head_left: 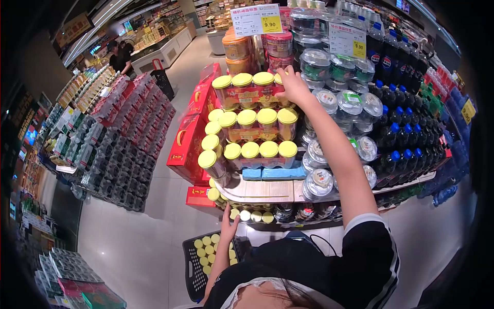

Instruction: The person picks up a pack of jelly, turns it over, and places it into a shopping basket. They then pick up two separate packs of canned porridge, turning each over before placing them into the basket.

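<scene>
My right hand (pixel 295 86) reaches to the top row of a stepped stack and is closed around the right end of a pack of yellow-lidded jars (pixel 249 95) in red wrapping. Two more rows of similar packs (pixel 256 126) stand below and in front of it. Single yellow-lidded jars (pixel 208 159) line the stack's left side. Low at the shelf's front corner, my left hand (pixel 228 226) has its fingers stretched and thumb apart, beside the yellow lids on the lower level. Under my left forearm is a black basket (pixel 194 268) holding several yellow-lidded jars.
Clear-lidded tubs (pixel 329 100) and dark blue-capped bottles (pixel 393 131) fill the right of the display. Price signs (pixel 257 20) stand above. Red boxes (pixel 188 149) flank its left side. Across the aisle are stacked drink packs (pixel 121 149), with a person (pixel 121 57) beyond.
</scene>
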Motion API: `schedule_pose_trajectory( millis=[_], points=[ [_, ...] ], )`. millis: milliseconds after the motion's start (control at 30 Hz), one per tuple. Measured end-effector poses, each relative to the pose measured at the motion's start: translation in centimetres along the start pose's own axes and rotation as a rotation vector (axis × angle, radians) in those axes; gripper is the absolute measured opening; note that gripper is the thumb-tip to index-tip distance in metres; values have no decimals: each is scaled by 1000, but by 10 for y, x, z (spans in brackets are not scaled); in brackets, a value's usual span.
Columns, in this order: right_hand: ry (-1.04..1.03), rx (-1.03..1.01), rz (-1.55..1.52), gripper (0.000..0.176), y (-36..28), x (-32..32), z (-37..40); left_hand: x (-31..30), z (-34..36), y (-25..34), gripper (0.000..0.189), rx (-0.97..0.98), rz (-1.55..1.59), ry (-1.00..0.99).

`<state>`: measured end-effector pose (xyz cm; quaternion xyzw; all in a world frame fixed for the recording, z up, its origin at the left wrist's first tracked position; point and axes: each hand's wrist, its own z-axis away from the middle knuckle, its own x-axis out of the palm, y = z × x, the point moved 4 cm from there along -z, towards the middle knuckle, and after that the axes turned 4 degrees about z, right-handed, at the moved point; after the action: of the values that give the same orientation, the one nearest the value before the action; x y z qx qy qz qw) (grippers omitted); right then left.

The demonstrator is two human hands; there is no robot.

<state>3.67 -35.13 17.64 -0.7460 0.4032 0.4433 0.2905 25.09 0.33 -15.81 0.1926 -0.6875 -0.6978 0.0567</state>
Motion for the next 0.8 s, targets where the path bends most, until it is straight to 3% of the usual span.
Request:
schedule_pose_trajectory(
  millis=[200, 267, 333, 400, 467, 533, 633, 700, 800],
  points=[
    [67, -65, -163, 74, -3, -11, 10, 2, 4, 11, 68, 85, -92, -92],
    [157, -119, -174, 66, -11, -19, 21, -9, 4, 31, 68, 28, -25, 16],
    [416, -259, -272, 56, -28, -39, 34, -17, -2, 51, 68, 25, 9, 75],
    [506, -343, -224, 50, -47, -48, 41, -21, -18, 69, 70, 102, 25, 169],
    [548, -458, -177, 46, -71, -66, 51, -26, -48, 86, 72, 326, -99, 224],
    [675, -607, -83, 37, -91, -72, 53, -20, -61, 149, 75, 429, -308, 291],
    [743, -737, -6, 35, -118, -78, 62, -15, -92, 177, 80, 458, -276, 378],
    [735, -741, -68, 35, -122, -92, 78, -23, -116, 175, 88, 470, -356, 609],
    [692, -718, -245, 39, -124, -126, 112, -25, -114, 196, 95, 423, -264, 531]
  ],
)
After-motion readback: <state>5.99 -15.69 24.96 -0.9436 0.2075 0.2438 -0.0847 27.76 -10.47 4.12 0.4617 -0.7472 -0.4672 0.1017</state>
